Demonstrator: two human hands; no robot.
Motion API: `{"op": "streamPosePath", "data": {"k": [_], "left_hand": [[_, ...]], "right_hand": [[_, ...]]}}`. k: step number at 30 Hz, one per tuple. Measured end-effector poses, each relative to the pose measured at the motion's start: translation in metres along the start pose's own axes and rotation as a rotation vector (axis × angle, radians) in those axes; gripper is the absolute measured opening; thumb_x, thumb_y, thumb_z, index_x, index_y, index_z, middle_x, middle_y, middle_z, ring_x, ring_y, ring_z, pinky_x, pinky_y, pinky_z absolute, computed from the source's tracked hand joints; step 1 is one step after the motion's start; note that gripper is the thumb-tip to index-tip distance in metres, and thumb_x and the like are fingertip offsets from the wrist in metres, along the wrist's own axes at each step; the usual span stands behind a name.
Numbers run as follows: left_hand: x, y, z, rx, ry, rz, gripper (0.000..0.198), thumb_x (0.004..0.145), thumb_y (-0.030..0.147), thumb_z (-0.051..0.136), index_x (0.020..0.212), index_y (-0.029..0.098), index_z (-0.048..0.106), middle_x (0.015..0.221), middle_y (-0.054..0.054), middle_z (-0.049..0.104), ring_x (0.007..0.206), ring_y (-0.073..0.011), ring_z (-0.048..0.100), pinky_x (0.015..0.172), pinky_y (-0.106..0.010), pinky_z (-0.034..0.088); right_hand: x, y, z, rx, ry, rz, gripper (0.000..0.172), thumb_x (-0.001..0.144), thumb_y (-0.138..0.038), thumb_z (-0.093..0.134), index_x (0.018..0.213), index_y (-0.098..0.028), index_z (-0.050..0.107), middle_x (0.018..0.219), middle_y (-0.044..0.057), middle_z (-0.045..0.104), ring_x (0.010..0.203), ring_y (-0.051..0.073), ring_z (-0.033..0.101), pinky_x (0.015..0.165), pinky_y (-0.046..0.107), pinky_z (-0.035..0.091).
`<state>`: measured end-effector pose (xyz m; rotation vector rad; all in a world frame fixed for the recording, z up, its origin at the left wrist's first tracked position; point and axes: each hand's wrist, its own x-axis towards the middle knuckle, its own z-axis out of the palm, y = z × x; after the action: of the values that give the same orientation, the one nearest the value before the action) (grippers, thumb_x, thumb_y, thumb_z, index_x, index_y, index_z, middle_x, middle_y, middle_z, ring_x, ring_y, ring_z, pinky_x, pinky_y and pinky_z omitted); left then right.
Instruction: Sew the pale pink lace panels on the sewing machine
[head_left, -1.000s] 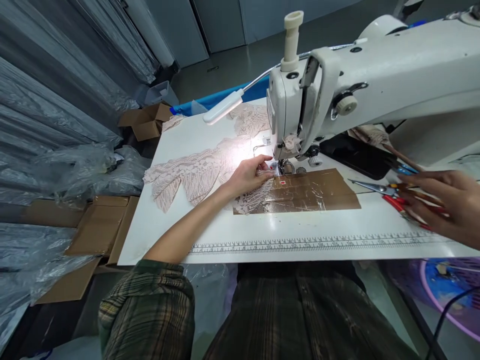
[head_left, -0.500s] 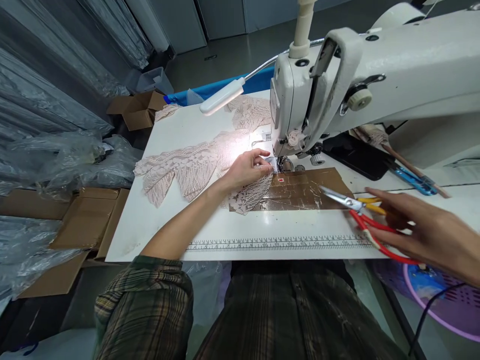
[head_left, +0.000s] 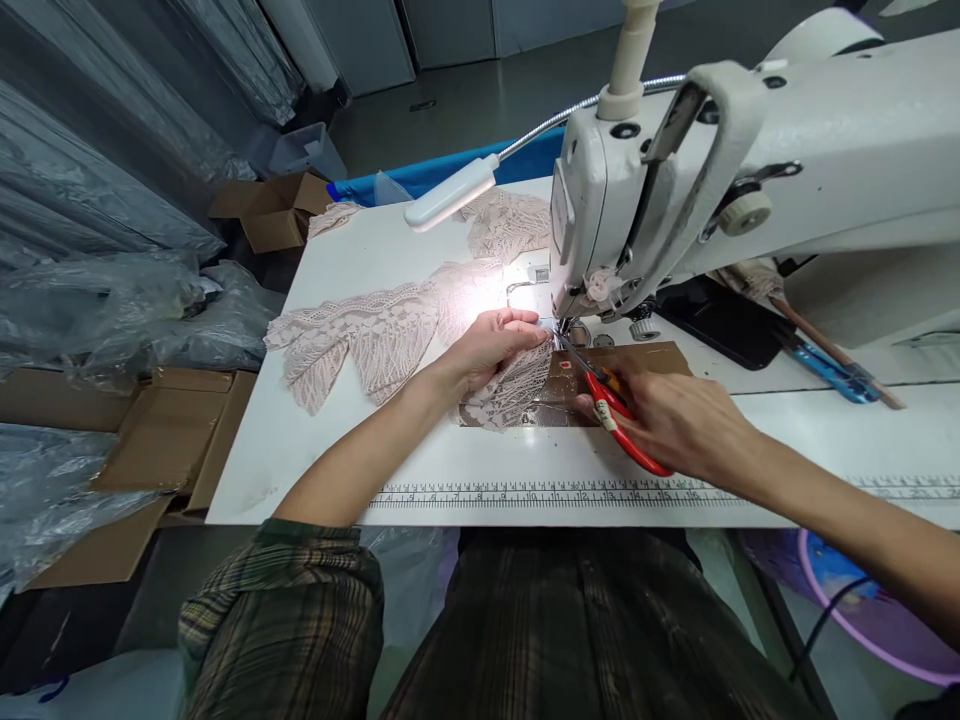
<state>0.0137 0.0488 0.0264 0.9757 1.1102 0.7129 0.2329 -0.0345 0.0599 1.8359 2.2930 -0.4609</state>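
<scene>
My left hand [head_left: 495, 348] pinches the edge of a pale pink lace strip [head_left: 397, 335] right beside the sewing machine's [head_left: 600, 200] needle area. The lace spreads leftward over the white table, with one scalloped end hanging over a brown taped patch [head_left: 667, 358]. In my right hand [head_left: 660, 410] is a pair of scissors [head_left: 616, 425] with red and yellow handles. Their blades point up and left, with the tips close to the lace at the presser foot. The exact contact of the tips is too small to tell.
A white lamp [head_left: 450, 192] lights the lace. Right of the needle lie a black phone [head_left: 720, 320] and a blue cutter [head_left: 836, 372]. A printed ruler [head_left: 510, 496] runs along the table's front edge. Cardboard boxes [head_left: 169, 430] stand at left, a purple basket [head_left: 862, 630] below right.
My right hand has carried the scissors left from the table's right side to the needle area, and the blades are now closer together. My left hand stays at the lace edge.
</scene>
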Motion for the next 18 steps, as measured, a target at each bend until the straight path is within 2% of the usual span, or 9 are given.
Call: {"op": "streamPosePath", "data": {"k": [6, 12, 18], "left_hand": [[-0.001, 0.000, 0.001, -0.063, 0.012, -0.003, 0.034, 0.074, 0.009, 0.077, 0.103, 0.014, 0.061, 0.085, -0.006, 0.069, 0.071, -0.0113, 0.059, 0.064, -0.027, 0.047], [-0.001, -0.003, 0.000, -0.035, -0.002, 0.018, 0.033, 0.076, 0.012, 0.075, 0.105, 0.015, 0.060, 0.086, -0.004, 0.068, 0.072, -0.0112, 0.059, 0.066, -0.029, 0.047], [0.001, -0.005, -0.001, 0.003, -0.025, 0.038, 0.031, 0.077, 0.013, 0.076, 0.105, 0.017, 0.062, 0.084, -0.006, 0.069, 0.079, -0.0176, 0.065, 0.072, -0.036, 0.051]], "right_hand": [[0.010, -0.007, -0.008, -0.068, -0.049, 0.000, 0.063, 0.095, -0.070, 0.026, 0.113, -0.016, 0.055, 0.086, 0.014, 0.072, 0.075, 0.030, 0.069, 0.052, 0.030, 0.028], [0.016, -0.009, -0.004, -0.079, 0.093, -0.060, 0.062, 0.097, -0.068, 0.026, 0.112, -0.016, 0.057, 0.091, 0.016, 0.072, 0.075, 0.029, 0.068, 0.051, 0.030, 0.026], [0.021, -0.013, 0.001, -0.118, 0.157, -0.095, 0.064, 0.099, -0.065, 0.027, 0.114, -0.012, 0.059, 0.089, 0.017, 0.071, 0.073, 0.028, 0.068, 0.053, 0.030, 0.027]]}}
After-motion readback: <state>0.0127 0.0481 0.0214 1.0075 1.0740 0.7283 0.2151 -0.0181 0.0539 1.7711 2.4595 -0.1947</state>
